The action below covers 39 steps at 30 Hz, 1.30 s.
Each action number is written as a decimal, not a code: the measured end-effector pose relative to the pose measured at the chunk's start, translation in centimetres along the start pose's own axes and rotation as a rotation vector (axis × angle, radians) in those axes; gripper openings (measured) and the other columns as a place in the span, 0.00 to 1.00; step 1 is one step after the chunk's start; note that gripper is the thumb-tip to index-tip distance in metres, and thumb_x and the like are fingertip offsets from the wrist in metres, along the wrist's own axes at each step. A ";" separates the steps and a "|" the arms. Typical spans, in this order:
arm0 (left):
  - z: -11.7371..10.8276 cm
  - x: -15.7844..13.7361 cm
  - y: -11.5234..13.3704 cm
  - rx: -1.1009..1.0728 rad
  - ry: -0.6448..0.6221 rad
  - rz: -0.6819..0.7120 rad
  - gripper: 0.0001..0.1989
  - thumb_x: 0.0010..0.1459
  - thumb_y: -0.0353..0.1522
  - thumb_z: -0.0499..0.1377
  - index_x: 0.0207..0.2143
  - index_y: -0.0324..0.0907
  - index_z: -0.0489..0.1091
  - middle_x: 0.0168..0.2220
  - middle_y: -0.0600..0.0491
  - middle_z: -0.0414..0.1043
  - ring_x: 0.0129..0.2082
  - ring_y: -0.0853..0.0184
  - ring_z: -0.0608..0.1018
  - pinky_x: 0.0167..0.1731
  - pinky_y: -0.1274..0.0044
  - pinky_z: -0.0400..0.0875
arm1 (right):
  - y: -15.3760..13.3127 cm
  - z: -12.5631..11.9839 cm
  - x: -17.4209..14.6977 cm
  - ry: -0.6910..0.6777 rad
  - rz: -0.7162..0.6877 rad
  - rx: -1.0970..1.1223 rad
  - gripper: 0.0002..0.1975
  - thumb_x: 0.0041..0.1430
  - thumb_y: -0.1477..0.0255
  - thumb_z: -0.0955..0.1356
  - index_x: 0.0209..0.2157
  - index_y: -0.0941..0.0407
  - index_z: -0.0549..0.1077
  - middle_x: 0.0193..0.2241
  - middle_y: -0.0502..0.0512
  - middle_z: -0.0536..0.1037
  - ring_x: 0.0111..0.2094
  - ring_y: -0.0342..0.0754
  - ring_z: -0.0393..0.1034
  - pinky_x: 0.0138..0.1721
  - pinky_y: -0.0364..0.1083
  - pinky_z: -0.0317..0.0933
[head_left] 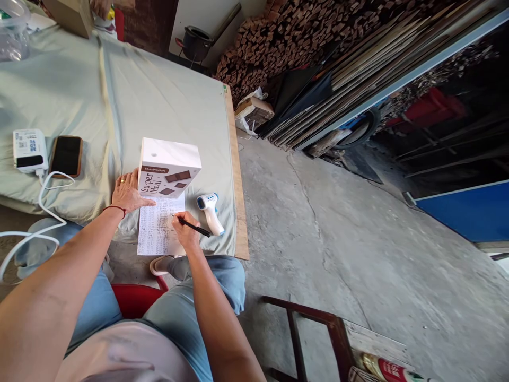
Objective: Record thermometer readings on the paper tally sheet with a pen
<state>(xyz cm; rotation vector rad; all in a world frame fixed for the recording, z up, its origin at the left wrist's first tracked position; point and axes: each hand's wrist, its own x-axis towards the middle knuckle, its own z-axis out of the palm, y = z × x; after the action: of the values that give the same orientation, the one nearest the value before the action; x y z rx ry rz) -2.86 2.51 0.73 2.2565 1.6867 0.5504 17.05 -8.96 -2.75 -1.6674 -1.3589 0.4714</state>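
Note:
My right hand [186,231] grips a black pen [198,228], its tip over a sheet of paper [149,233] covered in handwriting. The sheet's lower edge reaches past the table's near edge. My left hand [129,192] lies with its fingers stretched out beside a white box [170,154] printed "NutriMotion Su-per Meal", the thumb resting on the paper's upper left. That box stands upright at the top of the sheet and covers part of it. Just right of my right hand lies a white infrared thermometer [212,214].
A phone [67,155] and a white device [30,150] with a cable [42,204] lie at the left of the cloth-covered table [167,95]. A plastic tub [14,32] and cardboard box [71,16] stand at the far left. A wooden frame [314,315] stands on the floor at right.

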 end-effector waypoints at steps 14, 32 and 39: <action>-0.3 0.0 0.1 -0.003 -0.025 0.004 0.58 0.37 0.56 0.69 0.65 0.45 0.47 0.62 0.40 0.61 0.63 0.42 0.62 0.65 0.55 0.50 | 0.5 0.0 0.1 0.002 -0.013 0.004 0.08 0.51 0.64 0.64 0.26 0.53 0.72 0.24 0.52 0.78 0.26 0.48 0.71 0.31 0.46 0.65; -0.5 -0.1 0.3 0.028 -0.050 -0.018 0.59 0.38 0.57 0.68 0.66 0.42 0.47 0.63 0.38 0.60 0.64 0.42 0.61 0.66 0.56 0.49 | 0.6 0.2 0.1 0.037 -0.003 0.000 0.11 0.52 0.63 0.63 0.28 0.54 0.72 0.24 0.54 0.78 0.26 0.49 0.72 0.31 0.47 0.64; -0.7 -0.2 0.6 0.088 -0.084 -0.050 0.60 0.40 0.57 0.66 0.68 0.40 0.44 0.64 0.39 0.59 0.66 0.43 0.59 0.67 0.58 0.48 | 0.7 0.1 0.1 0.022 -0.032 -0.016 0.10 0.52 0.64 0.63 0.27 0.54 0.72 0.23 0.53 0.78 0.26 0.48 0.72 0.31 0.46 0.64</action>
<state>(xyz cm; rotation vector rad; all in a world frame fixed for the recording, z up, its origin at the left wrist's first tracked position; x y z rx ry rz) -2.73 2.19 1.54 2.2568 1.7527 0.3720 17.41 -8.79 -3.41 -1.6574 -1.3744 0.4234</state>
